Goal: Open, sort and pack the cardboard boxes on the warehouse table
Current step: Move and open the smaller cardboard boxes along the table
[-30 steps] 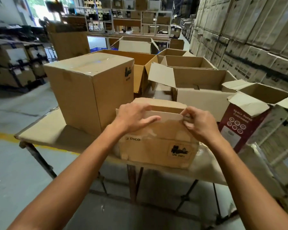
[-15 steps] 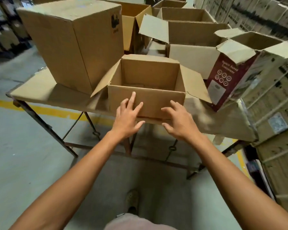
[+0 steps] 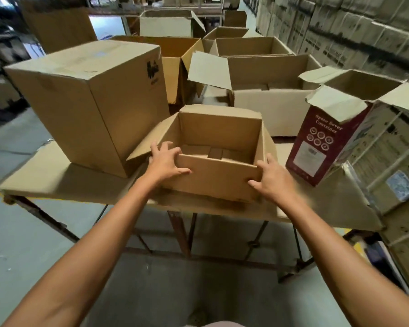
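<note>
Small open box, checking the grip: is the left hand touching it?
Touching. The head view shows the left hand wrapped around the small open box's near left corner.

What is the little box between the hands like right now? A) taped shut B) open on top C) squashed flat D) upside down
B: the small box has its flaps folded out, so you can see down inside it, while the left hand and right hand grip its near corners.

Head view, down over table [image 3: 57,180]
</note>
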A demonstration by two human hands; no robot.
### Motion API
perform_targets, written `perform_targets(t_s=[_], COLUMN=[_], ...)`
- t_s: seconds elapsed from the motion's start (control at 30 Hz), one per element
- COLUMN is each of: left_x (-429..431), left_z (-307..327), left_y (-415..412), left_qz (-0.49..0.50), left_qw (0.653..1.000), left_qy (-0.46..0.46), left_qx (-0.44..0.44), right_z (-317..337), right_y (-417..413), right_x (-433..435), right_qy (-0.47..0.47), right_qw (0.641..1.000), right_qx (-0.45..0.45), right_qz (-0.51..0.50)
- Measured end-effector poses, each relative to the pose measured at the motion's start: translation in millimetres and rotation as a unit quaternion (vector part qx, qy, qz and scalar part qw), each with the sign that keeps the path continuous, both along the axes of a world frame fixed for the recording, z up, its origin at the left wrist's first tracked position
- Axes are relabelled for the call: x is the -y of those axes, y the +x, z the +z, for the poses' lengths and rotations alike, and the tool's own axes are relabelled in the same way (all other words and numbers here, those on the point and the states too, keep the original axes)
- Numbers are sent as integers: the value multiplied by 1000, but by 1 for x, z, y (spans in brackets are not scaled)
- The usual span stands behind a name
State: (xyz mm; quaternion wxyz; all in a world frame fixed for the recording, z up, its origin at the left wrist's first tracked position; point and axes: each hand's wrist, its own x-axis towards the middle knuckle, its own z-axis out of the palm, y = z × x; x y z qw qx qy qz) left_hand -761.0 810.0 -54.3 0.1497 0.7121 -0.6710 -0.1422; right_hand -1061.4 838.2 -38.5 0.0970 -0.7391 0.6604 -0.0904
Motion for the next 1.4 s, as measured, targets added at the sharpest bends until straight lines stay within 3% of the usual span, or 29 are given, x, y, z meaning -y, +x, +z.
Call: perform_targets(t_s=[0.17,0.33,0.5,0.77,0.93,1.1,1.4], left_x=[37,30,15,9,0,-16,-169], left_z=[0,-9,-24,-26,-15,0,13], left_y=[10,-1,-24,-31,-38,-34,-33], left_qz=[-50,-22,-7,5,3,-18,-24], left_qw=[998,995,987,987,993,998,966], left_qy=[-29,-97,-158,-161,-114,-65,-234], left_qx=[-26,24,35,16,33,17,-111], right_z=[-10,-9,-18,-32,-26,-19,-7], right_y=[13,2,-9,-3,1,4,39], right_x=[-1,14,23,17,7,-31,-174], right_qy=[-41,-2,-2,-47,-50,-67,-142], right_qw=[998,997,991,972,967,973,954], right_qx=[-2,6,72,178,167,165,262], right_qz=[-46,-75,-112,-146,-187,-145,-40])
